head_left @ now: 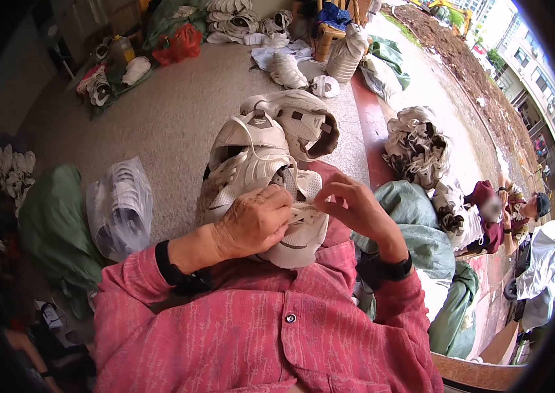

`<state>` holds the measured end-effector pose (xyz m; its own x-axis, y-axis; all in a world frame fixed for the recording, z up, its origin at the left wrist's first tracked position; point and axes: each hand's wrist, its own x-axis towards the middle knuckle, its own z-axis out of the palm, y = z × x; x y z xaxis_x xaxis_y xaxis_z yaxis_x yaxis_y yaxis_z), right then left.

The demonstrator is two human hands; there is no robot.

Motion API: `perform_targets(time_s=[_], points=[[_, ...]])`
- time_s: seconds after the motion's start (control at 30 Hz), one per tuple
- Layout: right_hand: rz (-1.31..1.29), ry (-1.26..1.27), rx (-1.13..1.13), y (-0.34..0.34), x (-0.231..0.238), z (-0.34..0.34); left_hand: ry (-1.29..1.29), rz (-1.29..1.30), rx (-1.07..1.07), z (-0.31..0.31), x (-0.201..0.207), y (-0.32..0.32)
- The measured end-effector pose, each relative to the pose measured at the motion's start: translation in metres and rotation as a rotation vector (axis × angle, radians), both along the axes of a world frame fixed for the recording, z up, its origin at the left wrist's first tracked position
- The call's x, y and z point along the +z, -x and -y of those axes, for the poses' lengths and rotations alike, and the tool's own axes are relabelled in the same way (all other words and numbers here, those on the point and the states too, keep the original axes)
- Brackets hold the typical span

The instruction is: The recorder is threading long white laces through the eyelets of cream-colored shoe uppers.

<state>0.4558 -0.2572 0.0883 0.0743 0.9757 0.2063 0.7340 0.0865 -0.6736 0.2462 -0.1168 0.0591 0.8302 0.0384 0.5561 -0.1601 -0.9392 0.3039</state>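
From the head view, I count two bare hands at work, one dark band on each wrist, and one pale shoe (298, 247) between them, its toe pointing near, toward the pink shirt (225, 334). Just beyond it sit at least three more pale shoes (261, 134), crowded together; their overlap makes a surer count hard.

On the left I see one clear bag (124, 213) of shoes beside one dark green sack (58, 219). Far off are one red bag (182, 44) and one bottle (122, 51) with yellow contents. To the right stands one heap of shoes (416, 145), too jumbled to number, with pale green sacks (415, 242) nearer, and at least one other person (487, 213) further right.

The shoe lies right under the fingers. The left hand (254, 219) comes over its left side, fingers curled together and closed on the white lace (304, 211). The right hand (359, 209) reaches in from the right, thumb and forefinger bent close by the lace; whether they pinch it, I cannot tell.
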Motion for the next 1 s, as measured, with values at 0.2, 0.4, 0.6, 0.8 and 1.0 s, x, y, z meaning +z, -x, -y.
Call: perform_targets(time_s=[0.2, 0.4, 0.6, 0.8, 1.0], points=[[-0.054, 0.047, 0.046, 0.005, -0.014, 0.0, -0.15, -0.004, -0.1, -0.019, 0.038, -0.019], [-0.05, -0.045, 0.059, 0.032, -0.006, 0.018, -0.113, -0.251, -0.217, -0.044, 0.024, -0.053], [0.175, 0.017, -0.006, 0.011, 0.01, 0.019, -0.077, -0.2, -0.205, -0.048, 0.014, -0.063], [0.426, -0.138, 0.213, 0.002, 0.011, 0.014, -0.181, -0.062, -0.203, -0.062, 0.01, -0.074], [0.679, -0.336, 0.198, 0.006, 0.003, 0.004, -0.004, -0.334, -0.293, -0.069, 0.02, -0.069]])
